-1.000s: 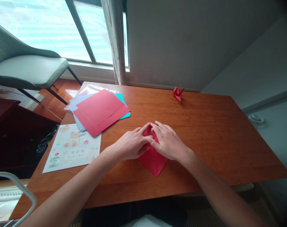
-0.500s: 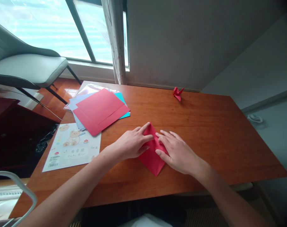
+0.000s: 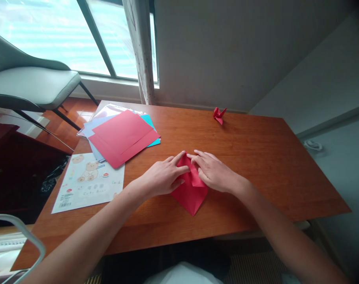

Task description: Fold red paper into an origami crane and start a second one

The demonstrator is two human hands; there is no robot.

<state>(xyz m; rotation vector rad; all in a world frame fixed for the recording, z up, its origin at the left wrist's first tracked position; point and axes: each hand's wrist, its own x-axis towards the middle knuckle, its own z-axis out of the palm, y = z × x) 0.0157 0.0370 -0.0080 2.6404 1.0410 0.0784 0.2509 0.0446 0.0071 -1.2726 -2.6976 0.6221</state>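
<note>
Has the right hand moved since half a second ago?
Yes: judged against the wooden table, the right hand has shifted toward the table's far edge, nearer the far corner of the folded red paper.

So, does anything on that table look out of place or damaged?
Nothing looks spilled or damaged. Only the loose colored sheets stand out a little: beyond and to the left of the folded red paper, they overlap at uneven angles.

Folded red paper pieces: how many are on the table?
2: the larger red paper, under the left hand and right hand; and a small red figure, near the far edge of the table. Any beneath the loose sheets would be hidden.
</note>
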